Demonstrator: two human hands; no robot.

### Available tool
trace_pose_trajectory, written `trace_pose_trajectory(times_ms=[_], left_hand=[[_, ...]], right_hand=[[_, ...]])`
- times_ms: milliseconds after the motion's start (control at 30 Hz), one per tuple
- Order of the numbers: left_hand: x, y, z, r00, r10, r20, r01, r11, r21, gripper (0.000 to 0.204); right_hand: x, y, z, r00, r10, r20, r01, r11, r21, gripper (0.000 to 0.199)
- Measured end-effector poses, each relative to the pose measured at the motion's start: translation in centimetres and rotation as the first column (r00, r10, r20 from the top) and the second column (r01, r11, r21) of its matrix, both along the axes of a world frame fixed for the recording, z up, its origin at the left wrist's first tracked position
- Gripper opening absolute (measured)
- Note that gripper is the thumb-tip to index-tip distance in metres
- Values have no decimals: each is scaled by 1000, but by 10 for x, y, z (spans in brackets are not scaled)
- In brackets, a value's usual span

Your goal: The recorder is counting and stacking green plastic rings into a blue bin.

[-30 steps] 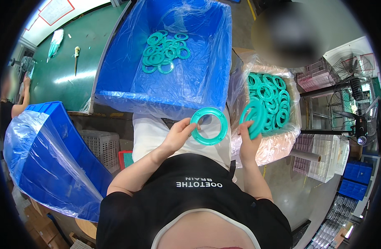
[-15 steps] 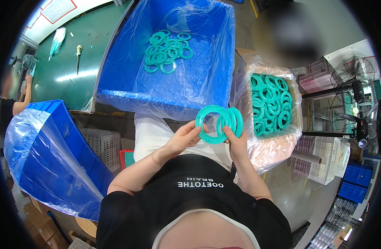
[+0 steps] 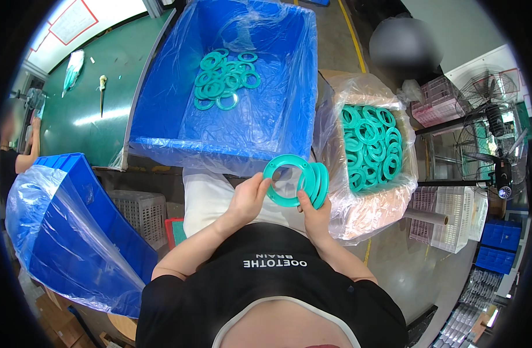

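Observation:
Over my lap, both hands hold teal plastic rings. My left hand (image 3: 249,198) pinches the left edge of the front ring (image 3: 289,159) between thumb and fingers. This ring has small holes in its flat rim and faces me. My right hand (image 3: 316,216) is closed on the lower right side, gripping a few more rings (image 3: 322,184) fanned out behind the front one. Just beyond my hands stands a large blue bin (image 3: 184,136) lined with clear plastic, with a loose pile of teal rings (image 3: 213,88) on its floor.
At my right is a plastic-lined carton (image 3: 367,214) filled with teal rings (image 3: 367,132). A second blue bin (image 3: 97,214) tilts at my left. Beyond it are a green worktable (image 3: 103,64) and another person's arm (image 3: 35,139). Fans (image 3: 495,124) and crates (image 3: 451,217) stand far right.
Both hands and the rings sit slightly lower and further left in the picture. The surroundings have shifted a little too, as the view turned. The grips look much the same.

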State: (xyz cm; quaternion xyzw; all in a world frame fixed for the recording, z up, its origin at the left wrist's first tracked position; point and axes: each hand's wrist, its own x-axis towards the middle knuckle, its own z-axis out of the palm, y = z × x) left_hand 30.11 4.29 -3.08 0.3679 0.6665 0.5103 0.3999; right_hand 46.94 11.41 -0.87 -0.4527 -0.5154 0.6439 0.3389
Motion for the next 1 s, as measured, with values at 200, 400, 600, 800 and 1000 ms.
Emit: trace_pose_trajectory(times_ms=[200, 400, 600, 800, 1000], left_hand=[[-14, 2, -2, 905, -164, -392, 205, 977, 65, 27], [-15, 3, -2, 741, -262, 619, 337, 942, -4, 19], [-7, 4, -1, 689, -202, 696, 266, 964, 17, 24], [-11, 2, 0, 723, -154, 673, 253, 966, -50, 34], [-8, -2, -3, 545, -60, 836, 172, 984, -42, 26]], right_hand=[[13, 28, 4, 951, -308, 20, 307, 950, 52, 22], [59, 101, -35, 776, -514, -367, 358, 836, -415, 31], [23, 44, -14, 908, 170, 383, -410, 556, 723, 32], [8, 33, 4, 648, 279, 709, -759, 168, 629, 34], [5, 31, -3, 737, 315, 598, -667, 203, 716, 33]])
